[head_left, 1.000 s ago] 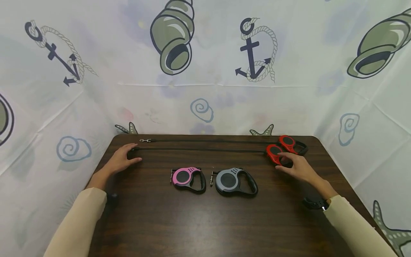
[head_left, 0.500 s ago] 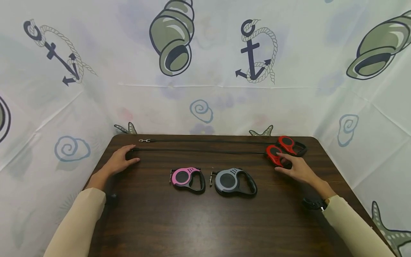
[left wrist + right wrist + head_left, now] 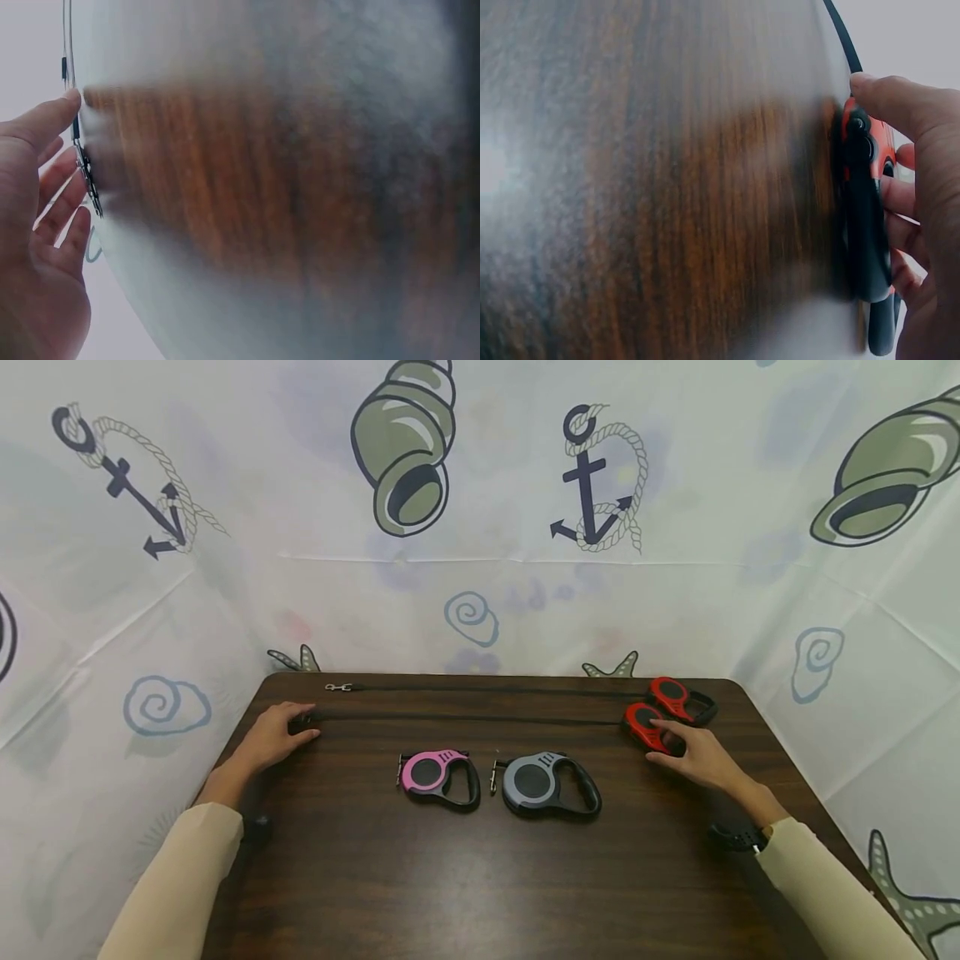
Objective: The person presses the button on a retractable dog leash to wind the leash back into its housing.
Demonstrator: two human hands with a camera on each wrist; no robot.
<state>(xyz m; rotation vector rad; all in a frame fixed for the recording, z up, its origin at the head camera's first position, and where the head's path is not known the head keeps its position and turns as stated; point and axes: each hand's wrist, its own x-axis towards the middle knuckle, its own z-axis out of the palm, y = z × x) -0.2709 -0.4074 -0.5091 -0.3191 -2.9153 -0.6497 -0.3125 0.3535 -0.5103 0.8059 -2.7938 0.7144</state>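
Note:
On the brown table [image 3: 480, 877], two red-and-black retractable dog leashes lie with their cords drawn out leftward. My right hand [image 3: 693, 756] holds the nearer red leash [image 3: 642, 720], with the thumb at its casing and the fingers along the grip [image 3: 866, 232]. At the other end of that cord [image 3: 465, 718], my left hand [image 3: 266, 747] has its thumb and fingers about the metal clip [image 3: 88, 180]. The farther red leash [image 3: 670, 693] lies behind, its silver clip [image 3: 339, 687] at the back left.
A pink retractable leash [image 3: 427, 774] and a larger grey one [image 3: 534, 781] lie side by side mid-table, clips to the left. Fabric [image 3: 510, 510] printed with anchors and shells hangs behind and on both sides.
The nearer cord's clip end has shifted left and toward me with my left hand. The nearer red casing has come slightly toward me. The other leashes stay put.

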